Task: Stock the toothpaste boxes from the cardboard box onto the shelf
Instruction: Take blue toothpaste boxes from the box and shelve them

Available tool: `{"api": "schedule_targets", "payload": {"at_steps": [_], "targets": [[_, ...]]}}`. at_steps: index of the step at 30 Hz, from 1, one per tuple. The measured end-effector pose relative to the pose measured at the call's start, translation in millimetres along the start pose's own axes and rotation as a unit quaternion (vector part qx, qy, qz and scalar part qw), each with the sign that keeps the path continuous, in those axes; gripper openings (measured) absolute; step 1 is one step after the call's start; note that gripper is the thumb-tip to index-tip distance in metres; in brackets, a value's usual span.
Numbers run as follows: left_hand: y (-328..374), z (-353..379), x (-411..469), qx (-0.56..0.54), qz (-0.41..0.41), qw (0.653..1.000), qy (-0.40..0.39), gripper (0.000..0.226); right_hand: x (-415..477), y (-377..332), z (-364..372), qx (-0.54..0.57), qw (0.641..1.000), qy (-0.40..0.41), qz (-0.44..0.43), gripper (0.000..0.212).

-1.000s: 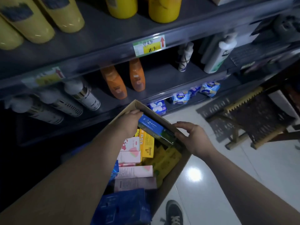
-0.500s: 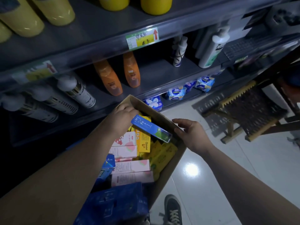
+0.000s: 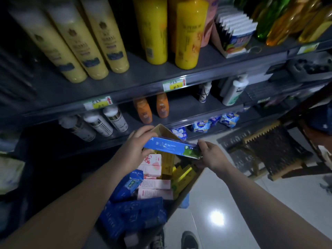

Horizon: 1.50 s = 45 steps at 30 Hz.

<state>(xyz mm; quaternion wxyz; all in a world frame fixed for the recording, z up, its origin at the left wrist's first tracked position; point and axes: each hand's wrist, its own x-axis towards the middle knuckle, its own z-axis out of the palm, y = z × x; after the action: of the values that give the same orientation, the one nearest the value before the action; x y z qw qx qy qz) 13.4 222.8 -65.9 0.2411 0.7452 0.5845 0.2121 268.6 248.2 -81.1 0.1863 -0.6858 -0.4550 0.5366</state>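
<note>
Raising the toothpaste box [image 3: 172, 147] from the cardboard box [image 3: 162, 129], my left hand [image 3: 133, 148] grips it, my right hand [image 3: 212, 156] now pinches its right end: shelf [image 3: 140, 76] next.

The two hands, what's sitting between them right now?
In the head view, a blue toothpaste box spans the gap: the left hand grips one end, the right hand pinches the other, above the open cardboard box.

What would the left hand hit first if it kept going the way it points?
Probably the cardboard box's far flap, just past the left hand's fingertips; the orange bottles stand beyond it. Depth is unclear.
</note>
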Motion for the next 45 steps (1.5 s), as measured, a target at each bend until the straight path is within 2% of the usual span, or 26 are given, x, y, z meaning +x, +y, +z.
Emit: {"api": "schedule_targets", "payload": {"at_steps": [2,4,6,8,10,15,18,19,23,24,27,30,32,33,36,40,42,45], "targets": [[16,-13,-13,-0.005,0.002,1.0,0.024,0.049,-12,-15,-3,0.043,0.999,-0.006,0.002,0.027],[32,-27,-24,-0.033,-0.034,0.997,0.06,0.051,-23,-28,-6,0.065,0.998,-0.013,-0.008,0.018],[47,-41,-36,-0.061,-0.103,0.988,0.096,0.065,-34,-39,-10,0.099,0.995,-0.027,-0.011,0.017],[60,-52,-48,-0.1,-0.185,0.972,0.1,0.088,-44,-49,-11,0.118,0.992,-0.05,-0.022,0.017],[70,-59,-62,-0.153,-0.235,0.956,0.092,0.098,-56,-59,-11,0.114,0.99,-0.072,-0.045,0.014],[65,-74,-94,-0.15,-0.279,0.943,0.102,0.067,-78,-74,-1,0.104,0.984,-0.114,-0.093,0.014],[62,-81,-110,-0.133,-0.301,0.939,0.097,0.079,-82,-76,10,0.08,0.981,-0.132,-0.118,0.011],[60,-80,-116,-0.124,-0.305,0.939,0.097,0.075,-82,-75,14,0.074,0.98,-0.138,-0.119,0.009],[50,-73,-144,-0.152,-0.347,0.92,0.103,0.048,-81,-66,27,0.041,0.977,-0.185,-0.098,0.019],[46,-70,-150,-0.177,-0.359,0.911,0.097,0.046,-80,-63,30,0.033,0.974,-0.198,-0.103,0.02],[32,-66,-167,-0.266,-0.385,0.878,0.096,0.062,-78,-57,38,0.023,0.967,-0.229,-0.111,0.022],[26,-63,-172,-0.273,-0.394,0.874,0.084,0.059,-75,-51,49,0.052,0.96,-0.256,-0.097,0.028],[23,-61,-174,-0.266,-0.406,0.871,0.075,0.038,-72,-48,57,0.087,0.961,-0.251,-0.081,0.026],[19,-58,-176,-0.262,-0.413,0.869,0.072,0.033,-70,-46,61,0.1,0.962,-0.241,-0.076,0.024],[-8,-40,-189,-0.205,-0.467,0.859,0.046,0.039,-58,-34,69,0.129,0.969,-0.202,-0.058,0.023],[-26,-7,-205,-0.195,-0.534,0.823,0.003,0.01,-44,-17,72,0.127,0.977,-0.171,-0.032,0.022],[-30,14,-209,-0.202,-0.559,0.804,-0.019,0.02,-38,-9,72,0.135,0.977,-0.164,-0.019,0.024],[-38,49,-211,-0.263,-0.592,0.762,0.017,0.032,-31,0,74,0.144,0.977,-0.157,-0.008,0.02]]}}
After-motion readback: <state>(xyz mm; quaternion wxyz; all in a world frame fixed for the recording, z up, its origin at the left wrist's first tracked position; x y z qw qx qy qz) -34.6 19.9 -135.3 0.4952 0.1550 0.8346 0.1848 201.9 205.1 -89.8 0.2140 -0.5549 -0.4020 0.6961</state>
